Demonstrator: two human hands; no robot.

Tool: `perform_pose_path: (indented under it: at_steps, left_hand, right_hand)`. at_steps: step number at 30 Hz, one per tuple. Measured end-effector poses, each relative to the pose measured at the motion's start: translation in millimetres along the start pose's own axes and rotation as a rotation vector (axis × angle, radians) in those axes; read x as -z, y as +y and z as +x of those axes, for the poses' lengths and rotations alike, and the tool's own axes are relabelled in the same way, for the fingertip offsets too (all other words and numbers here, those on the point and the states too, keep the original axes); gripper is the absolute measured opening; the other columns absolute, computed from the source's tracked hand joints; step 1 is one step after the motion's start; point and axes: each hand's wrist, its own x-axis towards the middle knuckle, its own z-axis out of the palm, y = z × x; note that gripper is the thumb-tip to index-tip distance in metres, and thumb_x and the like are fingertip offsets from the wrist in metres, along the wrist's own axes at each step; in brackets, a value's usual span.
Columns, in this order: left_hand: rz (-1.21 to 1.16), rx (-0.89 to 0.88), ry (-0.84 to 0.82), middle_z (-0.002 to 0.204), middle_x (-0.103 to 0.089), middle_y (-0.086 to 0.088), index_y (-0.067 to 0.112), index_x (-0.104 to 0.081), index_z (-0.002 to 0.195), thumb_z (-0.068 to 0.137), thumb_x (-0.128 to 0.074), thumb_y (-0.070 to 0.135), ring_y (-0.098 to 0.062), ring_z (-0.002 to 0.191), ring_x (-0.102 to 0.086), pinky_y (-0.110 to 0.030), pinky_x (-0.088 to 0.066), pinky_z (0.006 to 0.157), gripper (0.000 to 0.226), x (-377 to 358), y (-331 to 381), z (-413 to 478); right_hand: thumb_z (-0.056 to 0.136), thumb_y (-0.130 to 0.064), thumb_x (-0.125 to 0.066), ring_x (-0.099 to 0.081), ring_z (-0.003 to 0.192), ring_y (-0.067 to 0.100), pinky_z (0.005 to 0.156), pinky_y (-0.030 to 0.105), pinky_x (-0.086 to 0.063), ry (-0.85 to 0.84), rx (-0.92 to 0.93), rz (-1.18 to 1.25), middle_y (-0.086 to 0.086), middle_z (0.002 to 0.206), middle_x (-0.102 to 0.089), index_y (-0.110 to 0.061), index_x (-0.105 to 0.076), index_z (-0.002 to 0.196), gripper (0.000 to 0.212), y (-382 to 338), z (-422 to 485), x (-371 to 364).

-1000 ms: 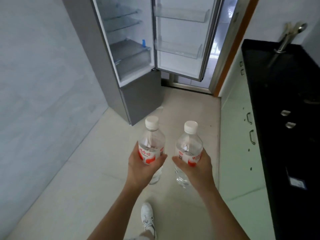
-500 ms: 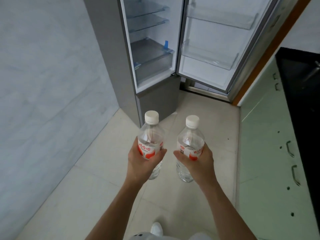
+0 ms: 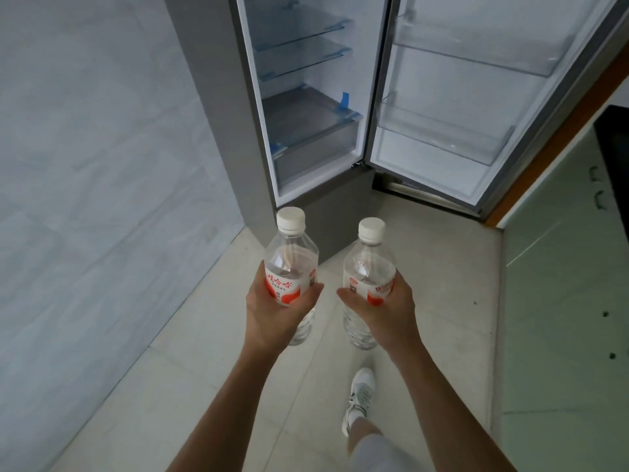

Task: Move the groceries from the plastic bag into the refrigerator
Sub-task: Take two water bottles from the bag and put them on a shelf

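My left hand [image 3: 272, 313] grips a clear water bottle [image 3: 291, 257] with a white cap and a red-and-white label, held upright. A second, matching water bottle [image 3: 369, 267] stands upright in the grip of my right hand [image 3: 384, 311]. Both bottles hover over the floor just in front of the grey refrigerator [image 3: 218, 107]. Its upper door [image 3: 476, 97] is swung open to the right, showing glass shelves [image 3: 299, 42] and a drawer [image 3: 313, 131] with blue tape, all bare. The plastic bag is out of view.
A pale tiled wall [image 3: 85, 165] runs along the left. Light green cabinets [image 3: 561, 267] with a black countertop [image 3: 612, 148] line the right side. My white shoe [image 3: 360, 393] steps on the beige floor tiles [image 3: 204, 369]. The door has two clear bins [image 3: 446, 131].
The refrigerator has come nearer and fills more of the view as I walk toward it. Both hands keep the same hold on the bottles.
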Motion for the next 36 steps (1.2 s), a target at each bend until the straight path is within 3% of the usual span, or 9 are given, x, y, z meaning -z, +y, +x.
perform_pose_path:
  at_steps: [3, 8, 14, 19, 23, 27, 31, 34, 36]
  left_hand:
    - [-0.002, 0.008, 0.038, 0.096, -0.068, 0.011, 0.027, -0.055, 0.11, 0.075, -0.081, 0.025, -0.002, 0.084, -0.068, -0.008, -0.052, 0.064, 0.044, -28, 6, 47]
    - [-0.017, -0.002, 0.066, 0.096, -0.068, 0.012, 0.028, -0.054, 0.111, 0.074, -0.08, 0.029, -0.006, 0.083, -0.069, -0.008, -0.052, 0.065, 0.045, -88, 28, 127]
    - [-0.02, -0.021, 0.073, 0.094, -0.066, 0.013, 0.033, -0.053, 0.105, 0.077, -0.08, 0.018, 0.005, 0.083, -0.067, -0.006, -0.05, 0.064, 0.041, -141, 38, 199]
    - [-0.015, -0.013, 0.117, 0.092, -0.068, 0.009, 0.028, -0.055, 0.104, 0.075, -0.078, 0.022, 0.003, 0.082, -0.068, -0.007, -0.051, 0.065, 0.037, -156, 36, 242]
    - [-0.016, 0.003, 0.141, 0.095, -0.069, 0.008, 0.025, -0.056, 0.108, 0.068, -0.074, 0.039, -0.002, 0.085, -0.069, -0.009, -0.052, 0.066, 0.046, -162, 26, 279]
    - [-0.009, 0.016, 0.149, 0.099, -0.07, 0.006, 0.023, -0.056, 0.113, 0.072, -0.078, 0.04, -0.009, 0.089, -0.07, -0.013, -0.055, 0.067, 0.05, -169, 13, 322]
    - [-0.026, 0.034, 0.152, 0.1, -0.069, 0.008, 0.03, -0.055, 0.112, 0.069, -0.078, 0.043, -0.01, 0.089, -0.07, -0.015, -0.057, 0.071, 0.05, -177, 8, 375]
    - [-0.048, 0.061, 0.14, 0.099, -0.068, 0.014, 0.036, -0.054, 0.108, 0.066, -0.08, 0.048, -0.003, 0.09, -0.068, -0.013, -0.054, 0.069, 0.051, -181, 9, 420]
    - [-0.073, 0.075, 0.133, 0.101, -0.067, 0.013, 0.037, -0.053, 0.107, 0.061, -0.076, 0.049, -0.004, 0.09, -0.069, -0.013, -0.052, 0.072, 0.052, -182, 12, 450]
  right_hand:
    - [0.069, -0.024, -0.09, -0.068, 0.094, 0.001, 0.079, 0.011, -0.054, -0.029, 0.019, 0.015, -0.011, 0.105, -0.07, -0.024, -0.058, 0.119, 0.059, -2, 56, 8]
    - [0.069, -0.028, -0.09, -0.067, 0.095, 0.001, 0.081, 0.013, -0.054, -0.07, 0.071, -0.028, -0.013, 0.105, -0.069, -0.031, -0.056, 0.117, 0.059, -8, 154, 31]
    - [0.068, -0.028, -0.09, -0.066, 0.094, -0.003, 0.079, 0.01, -0.052, -0.064, 0.087, -0.003, -0.016, 0.103, -0.069, -0.03, -0.057, 0.116, 0.058, -11, 250, 49]
    - [0.068, -0.031, -0.089, -0.067, 0.096, -0.001, 0.082, 0.014, -0.054, -0.113, 0.073, -0.003, -0.013, 0.106, -0.07, -0.023, -0.058, 0.121, 0.062, -5, 301, 42]
    - [0.067, -0.03, -0.091, -0.069, 0.096, 0.005, 0.084, 0.021, -0.057, -0.136, 0.058, 0.003, -0.009, 0.105, -0.072, -0.02, -0.06, 0.121, 0.062, 3, 339, 31]
    - [0.066, -0.033, -0.091, -0.07, 0.097, 0.009, 0.085, 0.027, -0.058, -0.153, 0.046, 0.002, -0.007, 0.106, -0.073, -0.019, -0.061, 0.121, 0.065, 9, 381, 18]
    - [0.068, -0.031, -0.088, -0.07, 0.097, 0.005, 0.084, 0.021, -0.057, -0.156, 0.062, -0.01, -0.006, 0.107, -0.073, -0.017, -0.061, 0.122, 0.062, 2, 435, 1]
    - [0.068, -0.031, -0.086, -0.069, 0.095, 0.0, 0.082, 0.013, -0.054, -0.142, 0.08, -0.019, -0.011, 0.103, -0.072, -0.025, -0.06, 0.116, 0.055, -11, 480, -15]
    - [0.067, -0.036, -0.086, -0.069, 0.096, 0.003, 0.083, 0.017, -0.056, -0.136, 0.073, -0.016, -0.012, 0.103, -0.072, -0.027, -0.059, 0.115, 0.056, -21, 510, -27]
